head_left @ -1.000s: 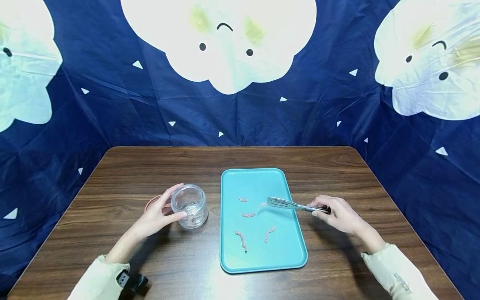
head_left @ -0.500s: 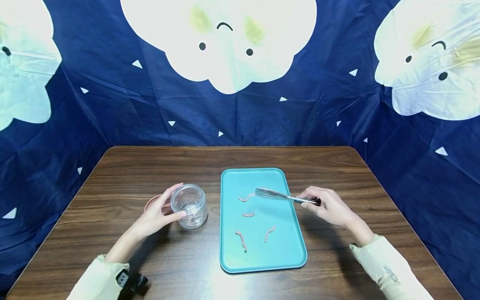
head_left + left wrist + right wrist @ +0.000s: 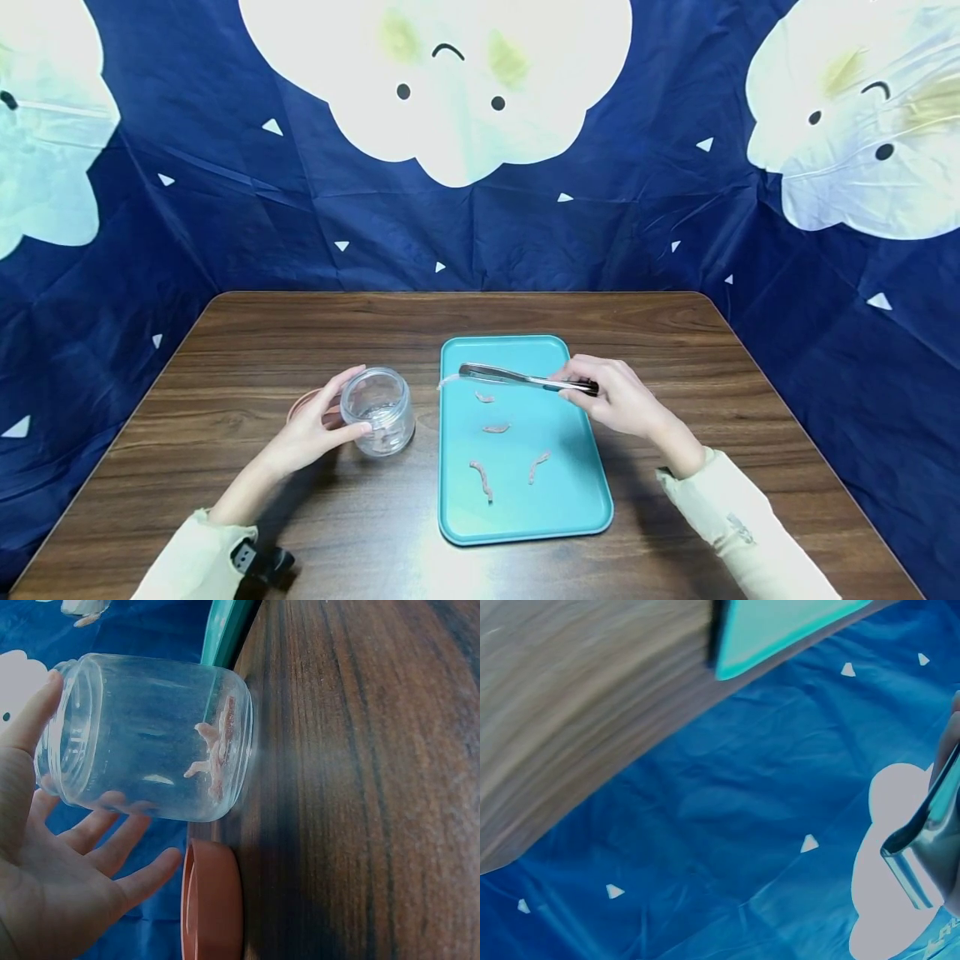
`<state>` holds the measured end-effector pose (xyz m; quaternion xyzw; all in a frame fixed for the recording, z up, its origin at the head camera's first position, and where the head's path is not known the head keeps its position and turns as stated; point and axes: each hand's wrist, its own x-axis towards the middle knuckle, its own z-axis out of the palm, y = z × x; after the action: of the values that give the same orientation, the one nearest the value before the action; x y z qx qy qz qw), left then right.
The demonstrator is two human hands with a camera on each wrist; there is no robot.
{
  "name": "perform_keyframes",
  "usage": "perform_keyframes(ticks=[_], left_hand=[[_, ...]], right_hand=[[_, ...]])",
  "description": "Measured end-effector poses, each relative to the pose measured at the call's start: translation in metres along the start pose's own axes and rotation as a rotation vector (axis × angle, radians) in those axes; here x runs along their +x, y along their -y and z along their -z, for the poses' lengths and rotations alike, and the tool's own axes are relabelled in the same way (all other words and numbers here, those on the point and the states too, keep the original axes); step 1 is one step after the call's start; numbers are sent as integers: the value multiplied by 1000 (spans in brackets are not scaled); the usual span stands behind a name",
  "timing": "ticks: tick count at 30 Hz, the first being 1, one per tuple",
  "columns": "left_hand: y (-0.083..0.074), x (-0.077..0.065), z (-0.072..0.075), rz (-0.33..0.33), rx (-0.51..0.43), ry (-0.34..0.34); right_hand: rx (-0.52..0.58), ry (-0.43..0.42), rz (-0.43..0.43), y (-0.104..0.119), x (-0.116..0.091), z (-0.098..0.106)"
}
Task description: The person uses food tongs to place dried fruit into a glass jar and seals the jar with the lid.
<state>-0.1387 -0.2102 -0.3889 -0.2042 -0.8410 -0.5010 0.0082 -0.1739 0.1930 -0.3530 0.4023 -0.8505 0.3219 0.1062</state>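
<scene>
On my head feed the left grip, a bare hand, holds a clear glass jar near its mouth, thumb on one side and fingers on the other. The jar is mouth up over the brown wooden counter, left of a turquoise tray; I can't tell whether its base sits quite flat. Through the glass, the left wrist feed gives me a few pinkish strips at the bottom, and a terracotta-coloured round piece on the counter just beside the jar.

The right grip pinches metal tongs that reach leftward above the tray. A pale strip hangs from their tip, seen across the tray's left edge. Four more pinkish pieces lie apart on the tray. Behind the counter I see a dark blue backdrop with white clouds.
</scene>
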Motion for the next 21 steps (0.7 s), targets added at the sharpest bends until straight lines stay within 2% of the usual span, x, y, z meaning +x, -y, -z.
perform_keyframes(ticks=[11,21], left_hand=[[1,0,0,-4,2,4],[2,0,0,-21,6,-7]], right_hand=[[13,-1,63,23,25,-13],[-20,-21,119,38,41,-34]])
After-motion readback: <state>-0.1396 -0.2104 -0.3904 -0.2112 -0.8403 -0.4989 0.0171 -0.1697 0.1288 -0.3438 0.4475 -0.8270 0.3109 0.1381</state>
